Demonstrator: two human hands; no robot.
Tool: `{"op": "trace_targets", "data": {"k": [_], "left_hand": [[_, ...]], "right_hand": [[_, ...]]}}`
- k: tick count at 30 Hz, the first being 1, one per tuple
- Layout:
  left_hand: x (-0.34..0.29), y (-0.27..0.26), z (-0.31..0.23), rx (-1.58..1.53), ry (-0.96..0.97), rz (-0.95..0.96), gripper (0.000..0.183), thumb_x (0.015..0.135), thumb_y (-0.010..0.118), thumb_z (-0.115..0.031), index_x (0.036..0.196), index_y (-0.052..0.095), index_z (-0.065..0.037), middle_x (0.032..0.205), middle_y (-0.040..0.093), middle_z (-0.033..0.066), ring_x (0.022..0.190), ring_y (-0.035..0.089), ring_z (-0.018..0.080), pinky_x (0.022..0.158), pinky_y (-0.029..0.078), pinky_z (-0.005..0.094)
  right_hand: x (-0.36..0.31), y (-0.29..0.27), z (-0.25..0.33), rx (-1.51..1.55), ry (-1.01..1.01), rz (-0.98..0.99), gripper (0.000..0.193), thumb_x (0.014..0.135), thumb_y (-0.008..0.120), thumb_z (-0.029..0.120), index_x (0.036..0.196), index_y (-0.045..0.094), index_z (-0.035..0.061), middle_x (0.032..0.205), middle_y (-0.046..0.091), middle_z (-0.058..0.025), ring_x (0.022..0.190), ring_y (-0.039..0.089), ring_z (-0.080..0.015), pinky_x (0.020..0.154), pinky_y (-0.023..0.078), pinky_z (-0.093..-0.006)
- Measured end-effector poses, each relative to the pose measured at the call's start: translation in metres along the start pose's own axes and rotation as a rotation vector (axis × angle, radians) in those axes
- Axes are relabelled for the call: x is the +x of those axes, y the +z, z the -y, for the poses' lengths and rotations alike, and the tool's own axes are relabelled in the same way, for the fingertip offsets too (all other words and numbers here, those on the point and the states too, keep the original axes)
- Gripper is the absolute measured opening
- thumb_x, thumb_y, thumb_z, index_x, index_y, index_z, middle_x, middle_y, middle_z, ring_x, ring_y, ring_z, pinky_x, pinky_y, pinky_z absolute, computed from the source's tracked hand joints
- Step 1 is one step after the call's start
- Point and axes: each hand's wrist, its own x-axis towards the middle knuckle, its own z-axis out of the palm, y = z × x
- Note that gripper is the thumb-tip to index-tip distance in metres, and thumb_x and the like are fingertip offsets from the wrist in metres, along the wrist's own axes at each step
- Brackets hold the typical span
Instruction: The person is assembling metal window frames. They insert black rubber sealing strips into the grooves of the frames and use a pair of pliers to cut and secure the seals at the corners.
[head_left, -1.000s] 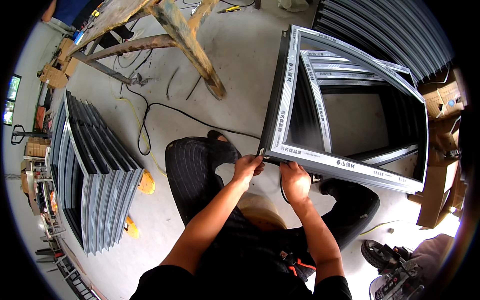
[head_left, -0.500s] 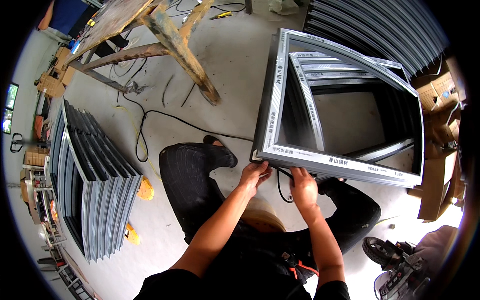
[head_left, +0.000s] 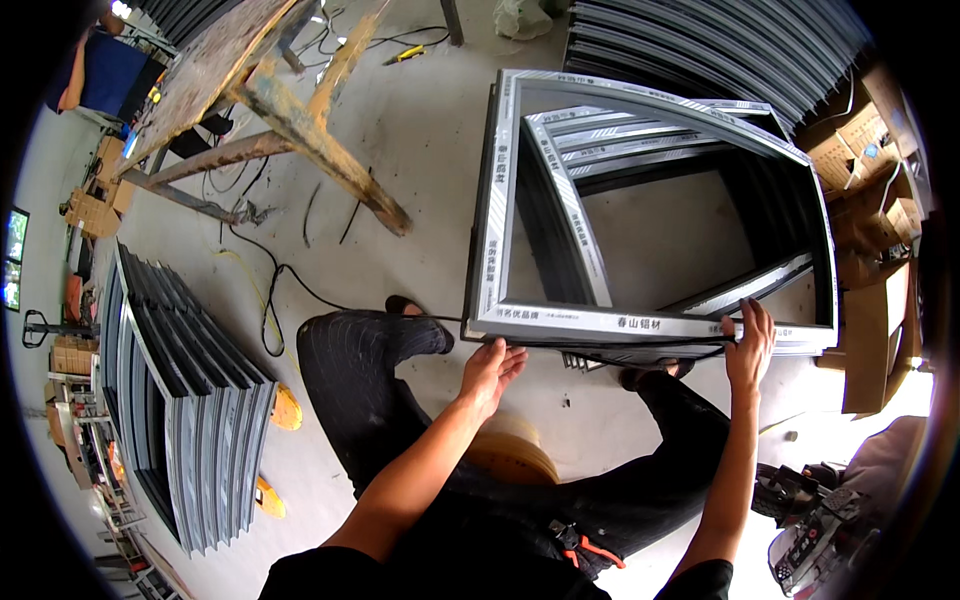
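Left hand (head_left: 486, 380) loosely spread at frame (head_left: 640, 323); right hand (head_left: 750, 346) half-curled over edge, hold unclear; uneven pull could kink black strip (head_left: 650, 346).

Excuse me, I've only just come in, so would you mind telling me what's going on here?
A seated person is handling a grey metal frame that lies on other frames. Their left hand is at its near left corner, and their right hand is over the near rail, toward the right end. A thin black strip runs along that edge between the hands; whether either pinches it is unclear. Another person is beyond the worn table.
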Motion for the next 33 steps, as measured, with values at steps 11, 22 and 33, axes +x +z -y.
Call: {"op": "trace_targets", "data": {"k": [11, 22, 33], "left_hand": [[0.115, 0.006, -0.112, 0.062, 0.263, -0.335, 0.020, 0.094, 0.057, -0.027, 0.096, 0.051, -0.008, 0.071, 0.050, 0.0011, 0.065, 0.056, 0.0150, 0.068, 0.057, 0.0344], [0.221, 0.011, -0.228, 0.102, 0.303, -0.257, 0.027, 0.095, 0.053, -0.025, 0.109, 0.053, -0.002, 0.097, 0.063, 0.0112, 0.086, 0.062, 0.0230, 0.076, 0.055, 0.0405], [0.209, 0.028, -0.235, 0.143, 0.264, -0.298, 0.023, 0.097, 0.048, -0.020, 0.103, 0.054, 0.002, 0.094, 0.065, 0.0124, 0.082, 0.065, 0.0267, 0.076, 0.057, 0.0439]], "right_hand": [[0.024, 0.043, 0.073, 0.272, 0.016, 0.043, 0.025, 0.076, 0.070, 0.029, 0.070, 0.061, 0.0061, 0.071, 0.060, -0.0101, 0.076, 0.057, -0.0304, 0.074, 0.040, -0.0409], [0.037, 0.016, 0.167, 0.551, -0.153, 0.141, 0.035, 0.066, 0.062, -0.006, 0.100, 0.062, 0.0024, 0.099, 0.059, -0.0133, 0.088, 0.057, -0.0339, 0.076, 0.047, -0.0413], [-0.053, -0.044, -0.100, 0.671, 0.447, 0.048, 0.031, 0.074, 0.051, -0.016, 0.098, 0.060, 0.0012, 0.079, 0.057, -0.0079, 0.066, 0.053, -0.0154, 0.056, 0.040, -0.0252]]}}
